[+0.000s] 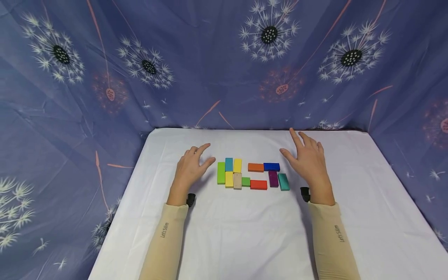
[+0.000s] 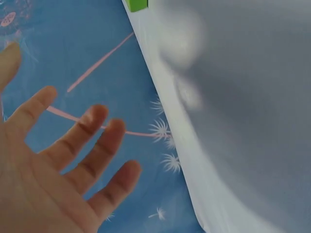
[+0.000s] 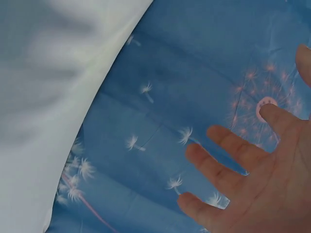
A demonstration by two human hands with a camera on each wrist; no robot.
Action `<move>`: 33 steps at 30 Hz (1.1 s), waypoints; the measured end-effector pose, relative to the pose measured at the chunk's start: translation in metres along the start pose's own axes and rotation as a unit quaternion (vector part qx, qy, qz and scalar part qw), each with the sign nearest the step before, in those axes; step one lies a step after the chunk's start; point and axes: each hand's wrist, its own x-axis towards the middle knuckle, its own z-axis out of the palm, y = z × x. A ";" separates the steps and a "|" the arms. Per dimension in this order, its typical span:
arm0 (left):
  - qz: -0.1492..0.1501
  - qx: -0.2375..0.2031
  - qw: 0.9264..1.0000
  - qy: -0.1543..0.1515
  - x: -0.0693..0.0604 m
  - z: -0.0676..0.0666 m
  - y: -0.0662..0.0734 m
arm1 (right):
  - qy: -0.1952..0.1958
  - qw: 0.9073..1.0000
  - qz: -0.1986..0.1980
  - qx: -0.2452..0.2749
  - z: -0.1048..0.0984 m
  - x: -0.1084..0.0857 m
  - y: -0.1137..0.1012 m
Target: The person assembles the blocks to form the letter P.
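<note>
My left hand (image 1: 189,168) hovers left of a group of coloured blocks, fingers spread and loosely bent, holding nothing. Nearest to it lies a light green block (image 1: 221,173), beside a blue block (image 1: 229,164), two yellow blocks and a beige block (image 1: 237,181). A small green block (image 1: 246,182) joins these to a red block (image 1: 258,184). Above the red one, an orange block (image 1: 256,167) meets a dark blue block (image 1: 272,167). To the right are a purple block (image 1: 273,179) and a tilted teal block (image 1: 284,182). My right hand (image 1: 309,161), also spread, holds nothing near them.
The blocks lie on a white-covered table (image 1: 245,233). Behind and at the sides hangs a blue curtain (image 1: 210,58) with dandelion prints. Dark wrist-worn pieces show at both wrists. Only a corner of the light green block appears in the left wrist view.
</note>
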 end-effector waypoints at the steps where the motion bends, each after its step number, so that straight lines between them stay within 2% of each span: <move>1: 0.000 0.000 1.000 -0.002 0.000 0.001 0.001 | 0.001 1.000 -0.002 0.000 0.001 0.000 -0.002; 5: 0.002 -0.005 1.000 -0.022 0.001 0.005 0.006 | -0.001 1.000 -0.007 0.005 0.005 0.001 -0.011; 9: 0.003 -0.042 0.998 -0.055 0.001 0.012 0.009 | -0.005 1.000 -0.014 0.006 0.009 0.001 -0.019; 13: 0.000 -0.088 0.992 -0.090 0.001 0.020 0.011 | -0.010 1.000 -0.020 0.004 0.013 0.002 -0.027; 23: -0.029 -0.134 0.976 -0.166 0.000 0.029 0.014 | -0.033 0.999 -0.020 0.002 0.024 0.005 -0.045; 28: -0.027 -0.146 0.972 -0.183 0.000 0.032 0.011 | -0.044 0.999 -0.022 0.010 0.029 0.007 -0.052; 33: -0.020 -0.146 0.973 -0.178 0.000 0.037 0.009 | -0.078 0.996 -0.031 0.010 0.038 0.010 -0.057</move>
